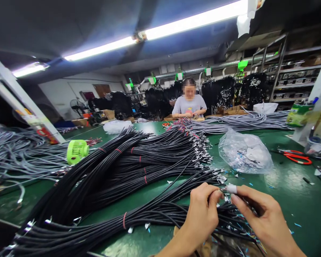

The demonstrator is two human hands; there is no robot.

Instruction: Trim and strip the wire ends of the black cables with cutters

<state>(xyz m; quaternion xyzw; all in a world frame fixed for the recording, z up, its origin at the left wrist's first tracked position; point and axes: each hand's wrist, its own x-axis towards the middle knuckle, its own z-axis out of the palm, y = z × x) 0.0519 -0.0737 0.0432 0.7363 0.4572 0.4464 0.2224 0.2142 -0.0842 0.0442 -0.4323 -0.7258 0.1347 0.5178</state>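
Note:
My left hand [202, 214] and my right hand [264, 217] meet low in the view over the ends of a bundle of black cables [149, 210]. Both pinch a cable tip with small metal terminals [224, 191] between thumb and fingers. The right forefinger wears a white tape wrap [231, 188]. More black cable bundles [139, 157], bound with red ties, fan out across the green table [286, 185] toward the far side.
A clear plastic bag of small parts [244, 151] lies right of the cables, red-handled scissors [296, 157] further right. A green handheld fan [77, 151] sits at left beside grey cables [18, 153]. A person in a grey shirt [189, 105] works across the table.

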